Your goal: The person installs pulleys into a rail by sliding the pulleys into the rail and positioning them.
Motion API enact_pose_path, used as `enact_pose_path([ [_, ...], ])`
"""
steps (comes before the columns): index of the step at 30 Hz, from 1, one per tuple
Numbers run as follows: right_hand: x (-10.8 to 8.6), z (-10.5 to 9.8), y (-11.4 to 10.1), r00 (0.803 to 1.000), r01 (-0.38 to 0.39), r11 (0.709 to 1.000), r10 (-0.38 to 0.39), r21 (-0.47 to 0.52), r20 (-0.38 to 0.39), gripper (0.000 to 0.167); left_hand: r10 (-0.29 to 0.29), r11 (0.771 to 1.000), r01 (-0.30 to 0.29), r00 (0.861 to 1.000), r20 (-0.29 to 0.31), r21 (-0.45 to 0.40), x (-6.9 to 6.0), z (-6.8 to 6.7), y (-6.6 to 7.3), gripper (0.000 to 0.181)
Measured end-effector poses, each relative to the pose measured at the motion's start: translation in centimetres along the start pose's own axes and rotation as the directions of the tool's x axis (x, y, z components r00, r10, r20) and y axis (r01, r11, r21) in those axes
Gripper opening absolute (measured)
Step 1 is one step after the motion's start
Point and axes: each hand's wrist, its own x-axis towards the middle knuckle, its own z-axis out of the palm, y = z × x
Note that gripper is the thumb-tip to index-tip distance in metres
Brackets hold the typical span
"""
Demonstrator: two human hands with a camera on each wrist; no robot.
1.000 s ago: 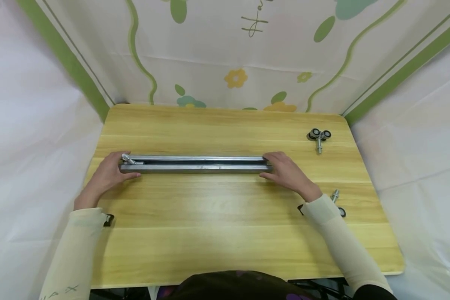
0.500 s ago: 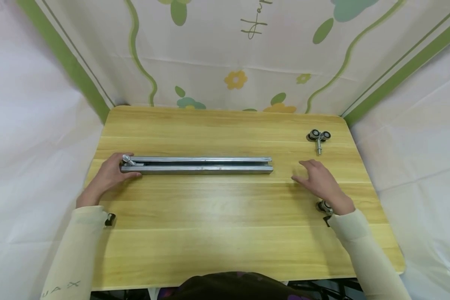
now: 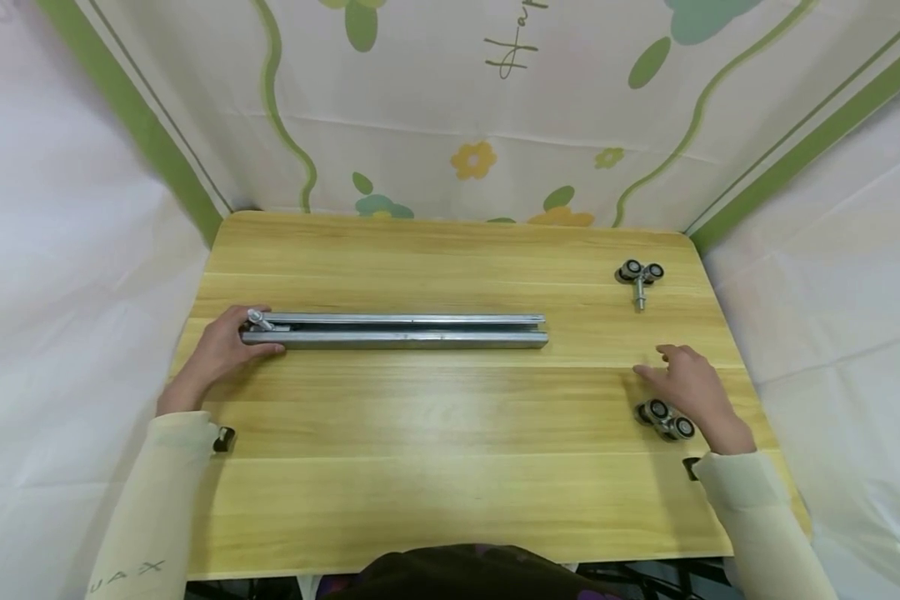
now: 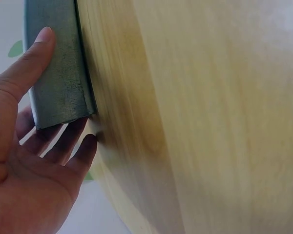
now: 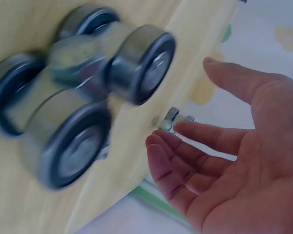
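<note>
A long metal channel rail [image 3: 420, 340] lies across the table, its slot facing up. A threaded bolt [image 3: 258, 320] sticks out of the slot at the left end. There my left hand [image 3: 221, 350] grips the rail, thumb on the near side and fingers at the far side and end, as the left wrist view shows on the rail [image 4: 56, 83]. My right hand [image 3: 693, 387] hovers at the right of the table, thumb and fingers apart, holding nothing. Just below it lies a four-wheeled roller trolley [image 3: 663, 419], large in the right wrist view; its bolt is mostly hidden.
A second roller trolley [image 3: 640, 279] lies at the far right, its bolt pointing towards me. The wooden table [image 3: 420, 500] meets a printed fabric backdrop [image 3: 420, 108] at the back. White fabric hangs on both sides.
My right hand has let go of the rail's right end and moved right, to above the near roller trolley. My left hand and the rail have stayed in place.
</note>
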Motion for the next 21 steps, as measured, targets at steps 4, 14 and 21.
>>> enact_pose_path([
  [4, -0.6, 0.1, 1.4, 0.999, -0.041, 0.999, 0.041, -0.012, 0.032, 0.078, 0.008, 1.0, -0.009, 1.0, -0.006, -0.006, -0.1, 0.1, 0.1, 0.074],
  [14, -1.3, 1.0, 2.9, 0.984, -0.131, 0.991, 0.134, -0.031, 0.114, 0.08, 0.013, 1.0, -0.013, 1.0, -0.016, 0.003, -0.1, 0.2, 0.1, 0.075],
  [21, -1.3, 1.4, 3.0, 0.986, -0.145, 0.989, 0.146, -0.017, 0.078, 0.069, 0.029, 1.0, -0.029, 0.999, -0.046, -0.002, -0.3, 0.4, 0.1, 0.072],
])
